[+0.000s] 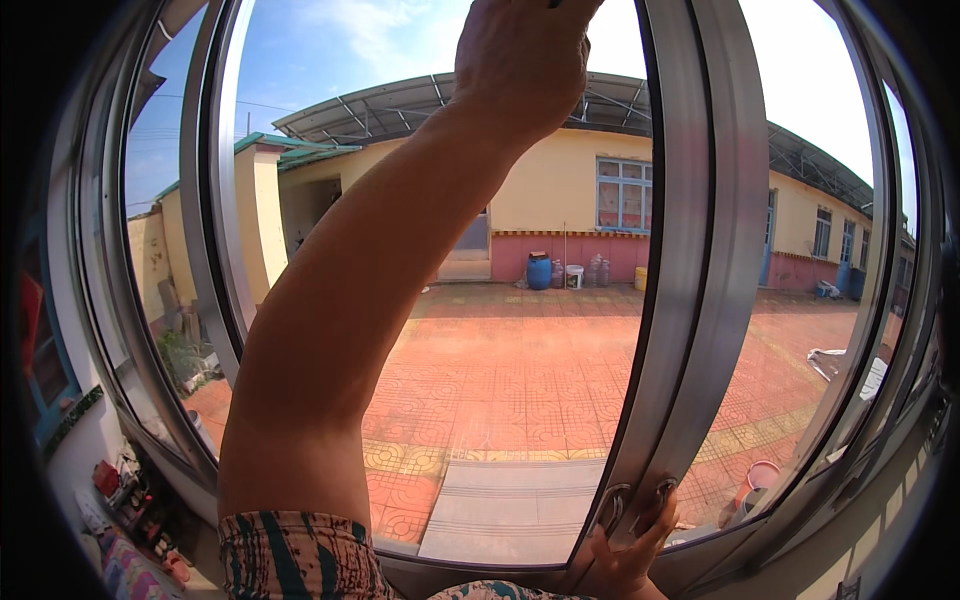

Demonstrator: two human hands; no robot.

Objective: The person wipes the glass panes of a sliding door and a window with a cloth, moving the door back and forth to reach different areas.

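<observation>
My left arm reaches up across a metal-framed glass panel [610, 400]. At the top edge of the view, my left hand [525, 65] is closed, its back toward me. A small dark bit shows by its fingers, but the picture cuts off what it holds. Low on the right, my right hand [632, 555] grips around the upright metal frame [712, 260]. Its fingers curl at a small metal handle [664, 490], and the thumb lies near a second curved handle [614, 503]. A patterned sleeve [300, 555] covers my upper left arm.
Beyond the glass lies a red tiled yard [500, 370] with a grey ramp [512, 510]. A blue barrel [539, 271] and a white bucket [574, 277] stand by the yellow building [545, 170]. Small items crowd a shelf [140, 510] at lower left.
</observation>
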